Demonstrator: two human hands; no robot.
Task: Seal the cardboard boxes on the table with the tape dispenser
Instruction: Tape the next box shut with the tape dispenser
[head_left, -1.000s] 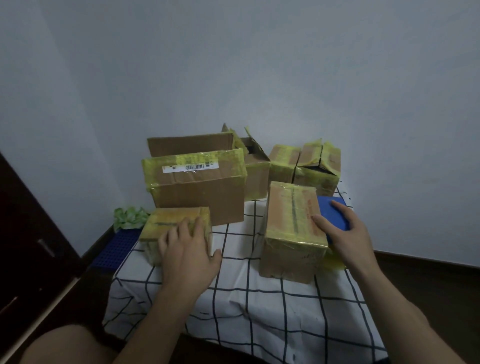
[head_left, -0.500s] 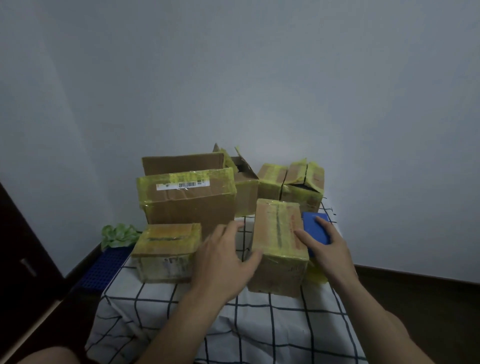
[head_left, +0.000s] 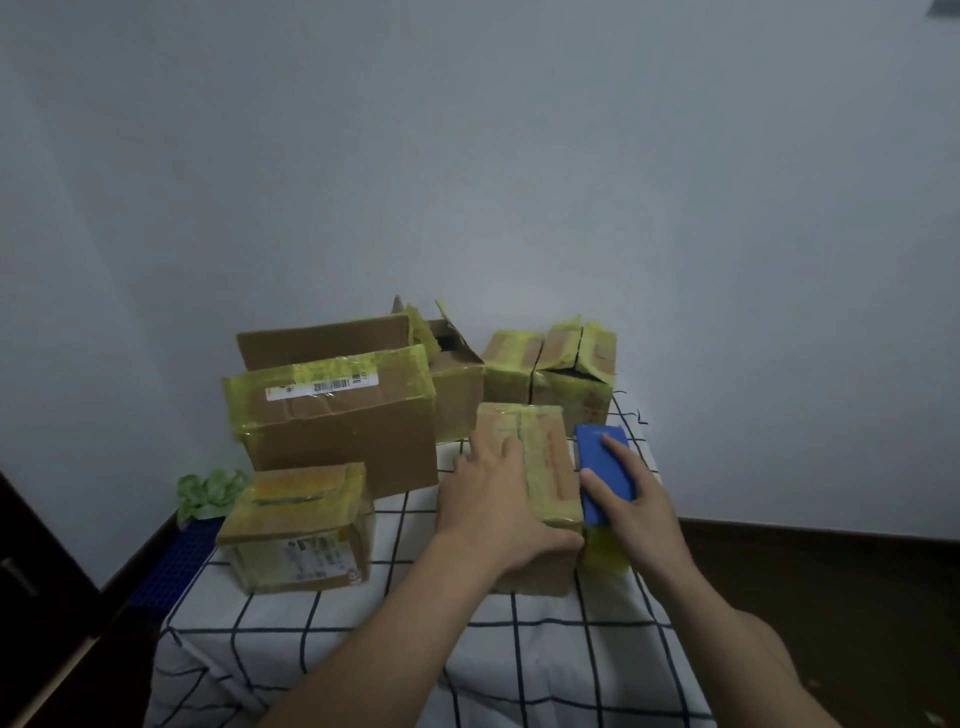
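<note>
Tape dispenser (head_left: 589, 449), blue, centre right, gripped by right hand (head_left: 639, 504); left hand (head_left: 493, 499) flat, fingers spread, on taped box (head_left: 550, 467); big box (head_left: 343, 436) barcode label (head_left: 322, 387) unreadable

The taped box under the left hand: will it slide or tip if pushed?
The box would likely slide, not tip: it looks long and low. The loose tablecloth may bunch under it. The left hand flat on top suggests stiff cardboard.

The barcode label (head_left: 323, 387) on the large box (head_left: 343, 441) is too blurred to read.
</note>
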